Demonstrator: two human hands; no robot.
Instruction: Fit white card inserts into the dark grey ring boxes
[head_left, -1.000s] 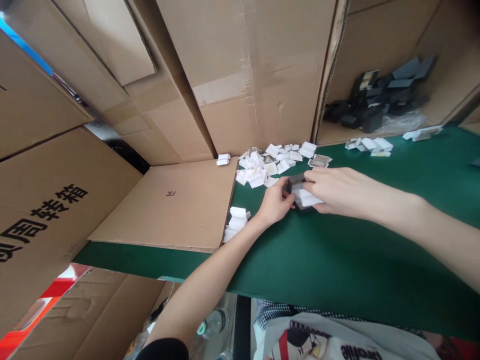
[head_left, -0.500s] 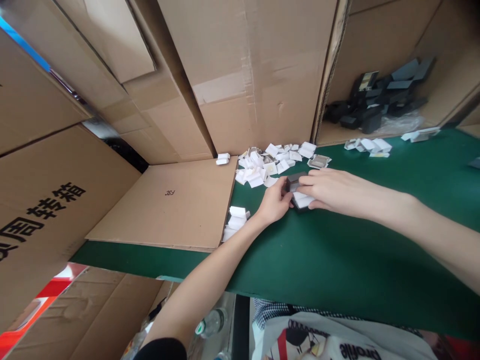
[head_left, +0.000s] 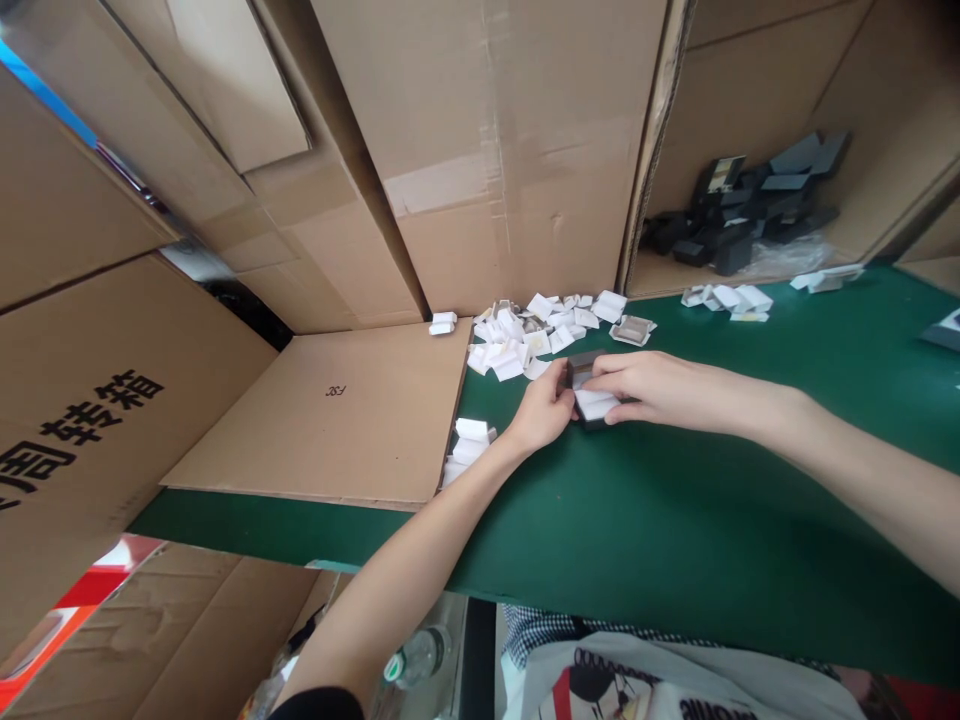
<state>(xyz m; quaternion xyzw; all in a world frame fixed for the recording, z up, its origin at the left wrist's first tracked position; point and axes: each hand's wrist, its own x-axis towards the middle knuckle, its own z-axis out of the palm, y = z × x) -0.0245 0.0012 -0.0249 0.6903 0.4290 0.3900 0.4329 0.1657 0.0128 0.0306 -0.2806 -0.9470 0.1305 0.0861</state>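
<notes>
My left hand (head_left: 545, 408) is closed around the left side of a small black box (head_left: 587, 360) with its lid up, holding it on the green table (head_left: 675, 540). A white folded insert (head_left: 598, 404) lies inside the box. From the right, my right hand (head_left: 637, 388) grips the insert between thumb and fingers, with the fingertips reaching into the box and partly hidden. Just behind the box is a pile of white folded inserts (head_left: 504, 326). A greyish insert (head_left: 632, 330) lies at the pile's right end.
A flat cardboard sheet (head_left: 315, 420) covers the table's left part, with white inserts (head_left: 471, 440) at its right edge. Tall cartons (head_left: 517, 150) stand behind. Inside an open carton at the right back are several black boxes (head_left: 739, 225). More white inserts (head_left: 727, 298) lie before it.
The white insert has gone down into the black box under my right hand's fingers. My left hand keeps its hold on the box. The view has shifted slightly.
</notes>
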